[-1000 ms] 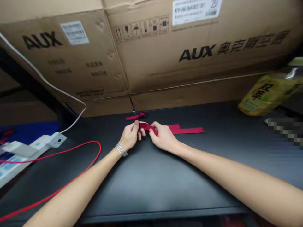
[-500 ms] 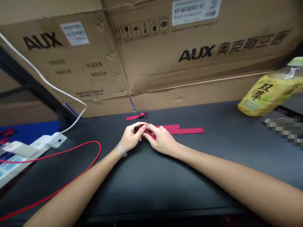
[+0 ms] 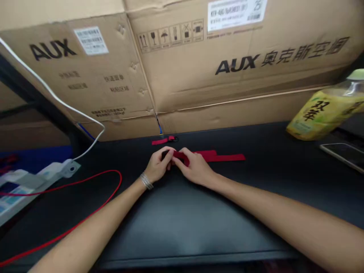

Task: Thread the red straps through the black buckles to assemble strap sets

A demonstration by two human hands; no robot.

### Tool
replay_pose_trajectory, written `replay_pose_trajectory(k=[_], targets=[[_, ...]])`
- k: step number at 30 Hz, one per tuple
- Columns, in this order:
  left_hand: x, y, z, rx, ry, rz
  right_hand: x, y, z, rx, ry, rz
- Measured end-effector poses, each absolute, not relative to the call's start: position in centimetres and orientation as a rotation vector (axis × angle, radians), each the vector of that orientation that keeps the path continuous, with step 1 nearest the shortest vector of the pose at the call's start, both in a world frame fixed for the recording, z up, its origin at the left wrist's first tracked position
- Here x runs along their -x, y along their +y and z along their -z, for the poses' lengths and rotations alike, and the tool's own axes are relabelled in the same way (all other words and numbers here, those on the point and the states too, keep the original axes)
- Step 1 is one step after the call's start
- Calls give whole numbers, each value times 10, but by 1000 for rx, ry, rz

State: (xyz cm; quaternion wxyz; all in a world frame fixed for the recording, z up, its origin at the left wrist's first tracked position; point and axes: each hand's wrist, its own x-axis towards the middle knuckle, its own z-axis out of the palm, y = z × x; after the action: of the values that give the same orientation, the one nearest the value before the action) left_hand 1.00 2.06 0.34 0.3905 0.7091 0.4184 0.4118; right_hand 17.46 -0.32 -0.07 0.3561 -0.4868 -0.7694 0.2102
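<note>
A red webbing strap (image 3: 180, 154) is stretched between my two hands over the middle of the dark table. My left hand (image 3: 157, 165), with a silver bracelet at its wrist, pinches the strap's end by a black piece (image 3: 164, 154), mostly covered by fingers. Thumb and fingers of my right hand (image 3: 196, 167) are closed on the strap, which curls into a loop there. Beyond the right hand, flat red strap lengths (image 3: 227, 157) lie on the table; whether they join the held piece is hidden. Behind my hands lies a shorter red strap (image 3: 160, 142) with a black ring (image 3: 175, 139).
Cardboard boxes (image 3: 182, 83) stand along the back edge. At left are a white power strip (image 3: 54, 172), a red cable (image 3: 121, 180) and a white cable (image 3: 57, 98). A yellow-labelled bottle (image 3: 318, 113) and a phone (image 3: 345, 153) lie at right.
My right hand has shifted slightly right, and more of the red strap shows taut between the hands. My left hand stays about where it was.
</note>
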Motion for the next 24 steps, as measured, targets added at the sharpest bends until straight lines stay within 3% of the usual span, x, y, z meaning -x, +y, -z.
replay_pose_trajectory(k=[24], targets=[[-11,15,-5,-1809,1012,-937,-173,-6,0,1362,-2045,-382]])
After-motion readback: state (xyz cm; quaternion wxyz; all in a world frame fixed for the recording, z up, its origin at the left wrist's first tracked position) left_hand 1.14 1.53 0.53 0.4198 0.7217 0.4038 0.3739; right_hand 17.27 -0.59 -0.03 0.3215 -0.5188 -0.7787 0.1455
